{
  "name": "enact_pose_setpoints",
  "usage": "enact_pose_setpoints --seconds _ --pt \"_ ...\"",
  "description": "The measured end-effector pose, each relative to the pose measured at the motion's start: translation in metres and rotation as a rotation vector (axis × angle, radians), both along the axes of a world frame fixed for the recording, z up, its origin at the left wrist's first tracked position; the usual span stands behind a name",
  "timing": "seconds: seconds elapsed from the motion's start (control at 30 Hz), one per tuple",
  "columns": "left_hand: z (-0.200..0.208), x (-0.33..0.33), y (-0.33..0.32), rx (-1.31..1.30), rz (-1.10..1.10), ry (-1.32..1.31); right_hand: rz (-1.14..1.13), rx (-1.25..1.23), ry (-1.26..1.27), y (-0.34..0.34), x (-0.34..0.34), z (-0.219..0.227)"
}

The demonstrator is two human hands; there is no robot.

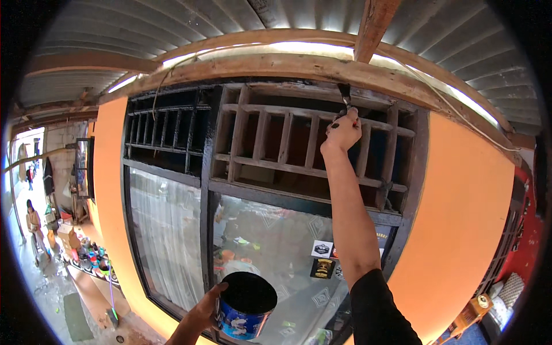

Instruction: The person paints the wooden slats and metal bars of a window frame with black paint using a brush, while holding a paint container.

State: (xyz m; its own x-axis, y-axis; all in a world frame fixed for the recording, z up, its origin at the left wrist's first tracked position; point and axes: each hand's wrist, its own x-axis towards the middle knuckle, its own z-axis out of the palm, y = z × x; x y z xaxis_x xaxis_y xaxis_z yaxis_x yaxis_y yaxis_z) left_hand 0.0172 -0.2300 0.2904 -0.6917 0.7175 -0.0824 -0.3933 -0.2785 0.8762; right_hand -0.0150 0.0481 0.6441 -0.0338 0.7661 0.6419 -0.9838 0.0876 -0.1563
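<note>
Gently: weight down low, light work up high

Across most of my view stands the window frame (208, 144), which I judge to be stiff, fixed timber; the thin slats of its right-hand grille (313, 141), bare grey-brown, would take a knock worse than its posts.

At lower centre, before the window, I see the blue can (246, 310). The left hand (206, 307) is clamped on its left side, thumb at the rim. I cannot tell how full its black interior is; I'd treat it as heavy, likely to slop, and hold it level by the side wall.

Smallest is the brush (345, 96), bristles up by the frame's top rail; whether they touch I cannot tell. The right hand (343, 132) has its fingers wrapped around the handle. It should be light, soft-tipped and, given the dark smears (335, 125) on that hand, slippery; I'd grip just below the bristles.
</note>
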Motion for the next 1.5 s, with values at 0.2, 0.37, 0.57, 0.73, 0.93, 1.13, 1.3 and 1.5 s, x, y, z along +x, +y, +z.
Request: enact_pose_setpoints --seconds 0.2,0.37,0.57,0.73,0.93,1.13,1.3,1.5 --pt "-0.077 -0.04 -0.021 -0.042 0.172 0.616 -0.399 -0.075 0.037 -0.026 -0.056 0.029" --pt "-0.053 -0.036 -0.014 -0.182 0.158 -0.136 -0.206 -0.123 -0.028 -0.039 -0.046 0.028" --pt "-0.05 -0.022 -0.019 -0.338 0.168 -0.065 -0.221 0.216 -0.108 -0.009 0.016 -0.03" --pt "-0.067 -0.027 -0.005 -0.364 0.084 -0.099 -1.053 0.558 -0.413 0.016 0.065 -0.065" --pt "-0.086 -0.029 0.021 -0.203 0.009 -0.144 -1.979 0.876 -0.503 0.024 0.059 -0.04" --pt "-0.093 -0.026 0.046 -0.035 0.038 -0.161 -2.228 1.133 -0.533 0.015 0.035 0.01" --pt "-0.084 -0.027 0.047 0.015 0.015 -0.221 -2.353 1.167 -0.609 0.01 0.033 0.026" --pt "-0.093 -0.042 0.042 -0.105 0.026 -0.205 -2.484 1.197 -0.819 0.04 0.095 0.04"
